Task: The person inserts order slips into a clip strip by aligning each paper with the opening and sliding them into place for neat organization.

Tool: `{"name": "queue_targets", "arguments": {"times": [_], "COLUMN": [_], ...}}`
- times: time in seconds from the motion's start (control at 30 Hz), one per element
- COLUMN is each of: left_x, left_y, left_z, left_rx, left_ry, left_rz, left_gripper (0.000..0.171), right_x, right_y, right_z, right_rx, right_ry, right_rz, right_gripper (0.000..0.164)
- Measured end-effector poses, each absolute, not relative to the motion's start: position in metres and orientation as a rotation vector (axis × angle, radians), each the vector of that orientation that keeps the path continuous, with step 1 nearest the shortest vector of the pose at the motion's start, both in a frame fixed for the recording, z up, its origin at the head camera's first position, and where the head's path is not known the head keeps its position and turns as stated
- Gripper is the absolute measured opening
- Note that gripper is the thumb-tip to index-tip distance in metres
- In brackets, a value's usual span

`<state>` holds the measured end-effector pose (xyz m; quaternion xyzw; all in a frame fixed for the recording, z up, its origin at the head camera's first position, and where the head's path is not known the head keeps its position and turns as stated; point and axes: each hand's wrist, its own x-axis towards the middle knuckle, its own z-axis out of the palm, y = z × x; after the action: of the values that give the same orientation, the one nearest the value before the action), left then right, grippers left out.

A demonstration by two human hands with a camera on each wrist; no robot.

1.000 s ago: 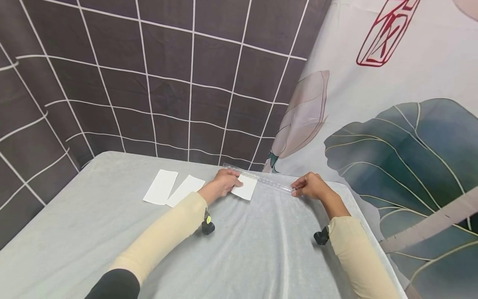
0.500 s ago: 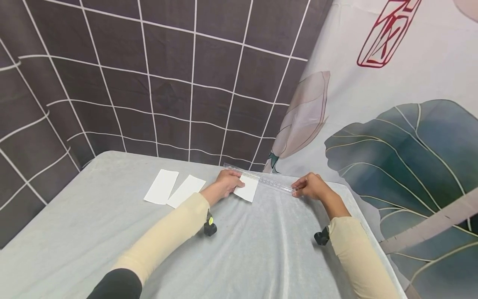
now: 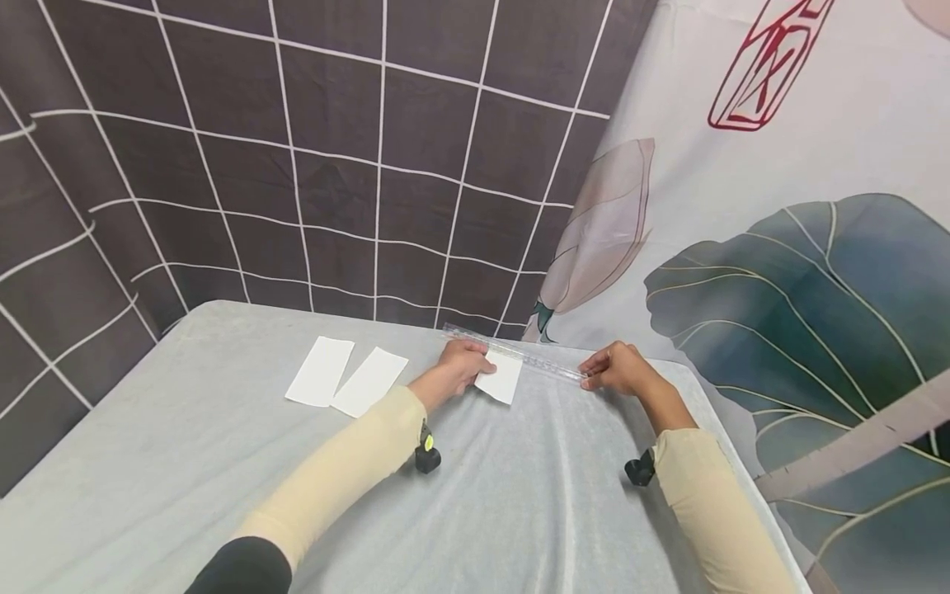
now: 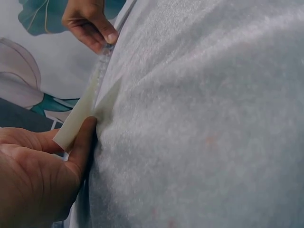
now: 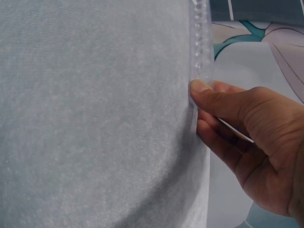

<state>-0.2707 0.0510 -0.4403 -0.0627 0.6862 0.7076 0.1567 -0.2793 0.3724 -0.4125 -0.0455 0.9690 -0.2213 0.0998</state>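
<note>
My left hand [image 3: 456, 367] pinches a small white piece of paper [image 3: 501, 381] between thumb and fingers. In the left wrist view the paper [image 4: 78, 118] tilts up off the cloth, its far edge against the ruler. That clear plastic ruler [image 3: 549, 366] lies slanted near the table's back edge, its far end reaching past my left hand. My right hand [image 3: 619, 370] pinches the ruler's right end; the right wrist view shows the thumb on top of the ruler [image 5: 199, 47] and the other fingers curled at the cloth's edge.
Two more white paper pieces, one at the left [image 3: 321, 371] and one beside it [image 3: 371, 379], lie flat left of my left hand. A pale grey cloth [image 3: 475, 511] with creases covers the table. A dark gridded curtain [image 3: 334, 190] and a leaf-printed curtain [image 3: 801, 330] hang right behind it.
My left hand has slid a little to the right along the ruler, carrying the paper with it. The right hand and the ruler have stayed in place.
</note>
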Motion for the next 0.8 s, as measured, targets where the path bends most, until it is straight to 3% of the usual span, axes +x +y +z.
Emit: {"name": "queue_targets", "arguments": {"times": [0.8], "left_x": [-0.262], "left_y": [0.072], "left_z": [-0.439], "left_rx": [-0.268], "left_ry": [2.007], "left_rz": [1.991], "left_gripper": [0.051], "right_x": [-0.281], "right_y": [0.371], "right_z": [-0.412], "right_rx": [-0.136], "right_ry": [2.861], "right_rz": [-0.655], "right_gripper": [0.028]}}
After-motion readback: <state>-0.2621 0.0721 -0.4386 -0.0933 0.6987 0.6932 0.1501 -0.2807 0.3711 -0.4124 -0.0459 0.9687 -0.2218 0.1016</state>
